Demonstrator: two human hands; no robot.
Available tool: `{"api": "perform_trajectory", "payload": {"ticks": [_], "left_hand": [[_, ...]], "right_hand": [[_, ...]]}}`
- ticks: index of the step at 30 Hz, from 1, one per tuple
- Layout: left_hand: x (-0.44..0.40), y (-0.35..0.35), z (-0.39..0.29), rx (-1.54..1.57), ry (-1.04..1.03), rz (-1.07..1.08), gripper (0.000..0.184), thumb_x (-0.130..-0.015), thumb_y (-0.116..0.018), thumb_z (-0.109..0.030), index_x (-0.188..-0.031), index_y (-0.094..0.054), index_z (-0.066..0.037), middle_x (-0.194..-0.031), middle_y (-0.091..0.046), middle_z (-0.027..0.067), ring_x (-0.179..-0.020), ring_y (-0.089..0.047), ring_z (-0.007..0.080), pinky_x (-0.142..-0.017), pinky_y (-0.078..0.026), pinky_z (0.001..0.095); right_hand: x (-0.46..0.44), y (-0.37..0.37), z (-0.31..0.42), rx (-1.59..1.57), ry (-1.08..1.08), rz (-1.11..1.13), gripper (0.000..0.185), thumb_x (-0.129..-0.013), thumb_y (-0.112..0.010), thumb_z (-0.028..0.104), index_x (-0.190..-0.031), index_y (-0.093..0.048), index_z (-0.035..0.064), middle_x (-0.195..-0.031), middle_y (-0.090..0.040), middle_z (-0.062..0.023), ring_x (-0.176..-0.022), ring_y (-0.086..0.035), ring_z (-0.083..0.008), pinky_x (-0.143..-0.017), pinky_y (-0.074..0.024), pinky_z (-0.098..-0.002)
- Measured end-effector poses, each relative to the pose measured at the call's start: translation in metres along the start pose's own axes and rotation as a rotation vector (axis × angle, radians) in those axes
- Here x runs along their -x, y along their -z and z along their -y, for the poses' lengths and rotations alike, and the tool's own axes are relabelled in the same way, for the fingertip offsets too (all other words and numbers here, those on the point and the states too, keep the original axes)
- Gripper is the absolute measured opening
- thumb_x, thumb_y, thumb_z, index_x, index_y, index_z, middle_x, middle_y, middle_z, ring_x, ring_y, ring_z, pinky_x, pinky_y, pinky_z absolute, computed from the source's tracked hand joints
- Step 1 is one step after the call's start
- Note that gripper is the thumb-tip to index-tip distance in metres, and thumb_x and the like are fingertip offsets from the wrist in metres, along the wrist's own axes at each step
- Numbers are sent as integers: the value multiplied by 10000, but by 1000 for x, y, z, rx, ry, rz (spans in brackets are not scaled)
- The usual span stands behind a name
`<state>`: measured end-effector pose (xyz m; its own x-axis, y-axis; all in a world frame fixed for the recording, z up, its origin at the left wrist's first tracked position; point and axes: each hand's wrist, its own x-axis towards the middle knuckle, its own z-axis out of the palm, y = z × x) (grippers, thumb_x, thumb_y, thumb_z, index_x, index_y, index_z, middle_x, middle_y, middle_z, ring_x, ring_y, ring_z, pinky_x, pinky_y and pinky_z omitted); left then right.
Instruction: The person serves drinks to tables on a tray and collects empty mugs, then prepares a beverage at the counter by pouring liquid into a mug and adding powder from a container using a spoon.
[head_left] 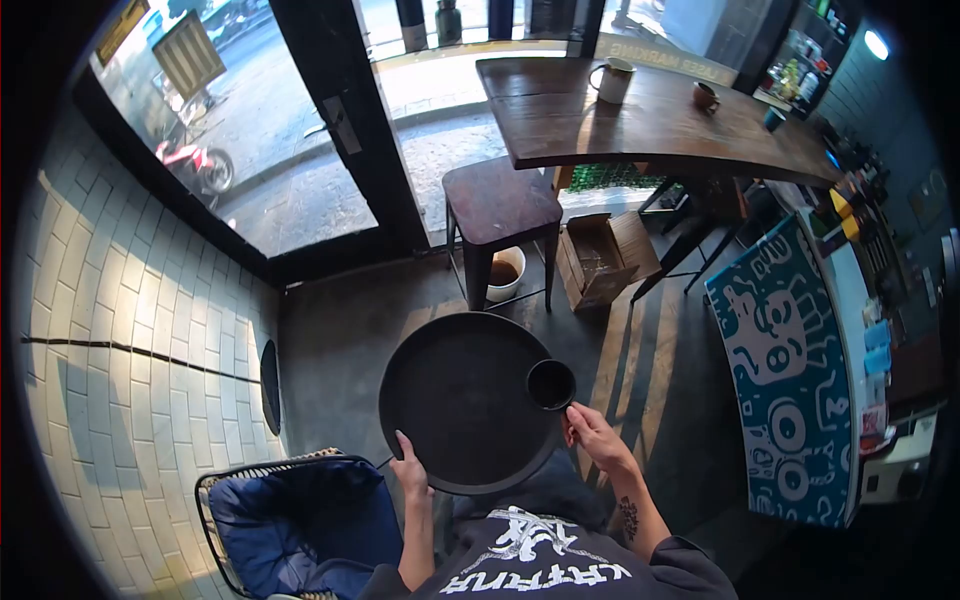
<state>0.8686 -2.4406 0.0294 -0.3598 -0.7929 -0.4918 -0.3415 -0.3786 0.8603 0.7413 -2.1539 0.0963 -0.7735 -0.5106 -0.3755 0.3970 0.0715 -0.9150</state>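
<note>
A round black tray (460, 400) is held level in front of the body. My left hand (409, 468) grips its lower left rim, thumb on top and fingers beneath. A dark cup (551, 384) is at the tray's right edge, its opening facing up. My right hand (592, 436) is closed on the cup's handle. Whether the cup's base touches the tray cannot be made out.
A wooden table (560, 120) with a white mug (612, 80) and small cups stands ahead. Below are a stool (500, 200), a white bucket (507, 270) and an open cardboard box (597, 262). A cushioned chair (310, 520) is at lower left, a patterned counter (790, 380) at right.
</note>
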Motion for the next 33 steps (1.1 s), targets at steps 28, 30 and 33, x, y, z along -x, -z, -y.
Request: {"api": "perform_trajectory", "payload": {"ticks": [28, 30, 33], "left_hand": [[-30, -121, 155, 118, 755, -704, 821, -937, -510, -563, -1317, -312, 137, -1375, -395, 251, -1246, -458, 294, -1029, -399, 370], [-29, -126, 173, 106, 785, -691, 820, -939, -506, -561, -1317, -307, 139, -1370, -397, 257, -1249, -456, 298, -1032, -396, 370], [-34, -132, 186, 87, 842, -671, 807, -950, -504, -538, -1324, -288, 144, -1350, -414, 256, -1231, -470, 294, -1025, -401, 369]], "right_hand": [[-515, 135, -268, -99, -386, -309, 302, -993, -467, 392, -809, -501, 156, -645, -410, 11, -565, -433, -143, -559, -410, -331], [-553, 140, -286, -69, -406, -358, 293, -996, -460, 379, -799, -500, 167, -639, -401, 16, -548, -428, -132, -529, -406, -326], [-603, 152, -306, 19, -473, -438, 267, -991, -470, 349, -801, -510, 165, -635, -398, 10, -526, -416, -135, -496, -398, -336]]}}
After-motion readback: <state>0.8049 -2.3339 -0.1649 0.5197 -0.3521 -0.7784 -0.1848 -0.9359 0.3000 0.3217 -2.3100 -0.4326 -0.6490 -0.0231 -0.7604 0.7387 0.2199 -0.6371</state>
